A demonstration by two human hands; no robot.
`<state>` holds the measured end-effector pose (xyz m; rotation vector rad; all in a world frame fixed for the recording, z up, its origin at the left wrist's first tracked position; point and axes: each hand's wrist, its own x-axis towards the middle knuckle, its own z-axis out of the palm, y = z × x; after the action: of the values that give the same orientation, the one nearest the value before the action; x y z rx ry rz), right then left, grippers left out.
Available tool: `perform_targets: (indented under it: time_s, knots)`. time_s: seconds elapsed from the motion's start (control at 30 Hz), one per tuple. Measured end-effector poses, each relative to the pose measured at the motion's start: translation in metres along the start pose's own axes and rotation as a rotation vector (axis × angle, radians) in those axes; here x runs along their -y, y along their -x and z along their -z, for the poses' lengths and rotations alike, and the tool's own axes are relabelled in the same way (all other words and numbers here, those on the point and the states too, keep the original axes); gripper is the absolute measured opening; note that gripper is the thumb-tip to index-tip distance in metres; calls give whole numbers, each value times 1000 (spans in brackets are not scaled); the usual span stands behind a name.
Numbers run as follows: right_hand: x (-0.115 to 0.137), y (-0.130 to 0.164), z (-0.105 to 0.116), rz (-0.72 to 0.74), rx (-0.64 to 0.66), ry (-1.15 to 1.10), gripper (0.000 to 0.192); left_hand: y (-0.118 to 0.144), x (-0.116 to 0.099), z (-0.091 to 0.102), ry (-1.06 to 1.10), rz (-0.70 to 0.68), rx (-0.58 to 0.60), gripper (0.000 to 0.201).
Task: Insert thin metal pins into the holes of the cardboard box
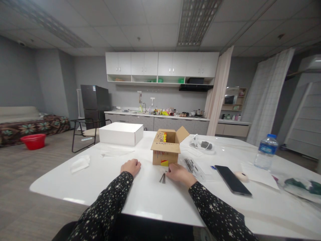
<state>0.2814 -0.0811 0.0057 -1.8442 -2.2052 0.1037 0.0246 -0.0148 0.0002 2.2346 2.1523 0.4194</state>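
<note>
A few thin dark nails (163, 177) lie in a small bunch on the white tabletop (150, 197), just in front of an open cardboard box (166, 148). The right hand (178, 174) rests beside them, its fingers pinching their upper ends. The left hand (130, 166) lies well apart, fingers curled together into a loose fist, holding nothing.

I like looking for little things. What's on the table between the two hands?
In the head view, a few small dark screws lie between the left hand and right hand, near the right fingers.
</note>
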Motion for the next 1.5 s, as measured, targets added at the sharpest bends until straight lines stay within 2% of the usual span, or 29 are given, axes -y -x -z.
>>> perform_targets:
  time_s: [0.37, 0.77, 1.1, 1.5]
  knots:
    - [6, 7, 13, -29, 27, 3, 21, 0, 0, 1, 1, 7, 3, 40]
    - [1, 6, 12, 14, -28, -39, 13, -1, 3, -1, 7, 4, -6, 41]
    - [1, 6, 14, 55, -51, -170, 9, -3, 4, -1, 15, 4, 0, 40]
    - [17, 6, 26, 243, -142, -359, 7, -4, 4, 0, 10, 8, -2, 41]
